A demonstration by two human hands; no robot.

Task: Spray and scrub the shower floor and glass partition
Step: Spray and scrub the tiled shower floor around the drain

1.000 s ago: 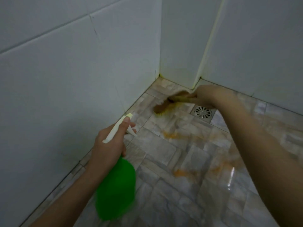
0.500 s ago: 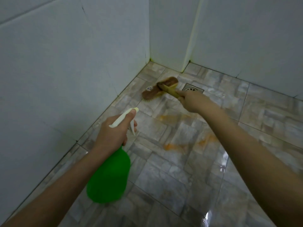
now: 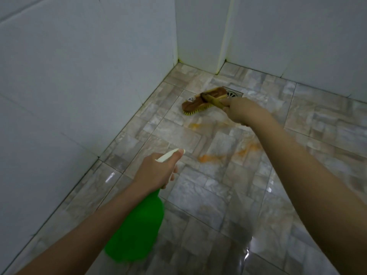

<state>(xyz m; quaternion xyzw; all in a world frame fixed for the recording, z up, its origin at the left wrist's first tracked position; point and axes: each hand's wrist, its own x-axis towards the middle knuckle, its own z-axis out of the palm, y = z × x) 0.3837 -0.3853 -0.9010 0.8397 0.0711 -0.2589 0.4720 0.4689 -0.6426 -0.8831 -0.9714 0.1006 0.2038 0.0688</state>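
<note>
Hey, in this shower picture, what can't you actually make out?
Head view only:
1. Drain: its left part is covered by the brush.
2. Brush handle: its end is hidden inside the right hand.
3. Spray bottle: blurred; its neck is hidden by the left hand.
4. Both forearms: cut off by the bottom and right edges.

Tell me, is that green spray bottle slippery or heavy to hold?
Probably light: the left hand carries the green spray bottle alone, by its neck. Its smooth plastic may be slippery if wet, since the floor looks wet and glossy. A push would probably slide it on those tiles.
</note>
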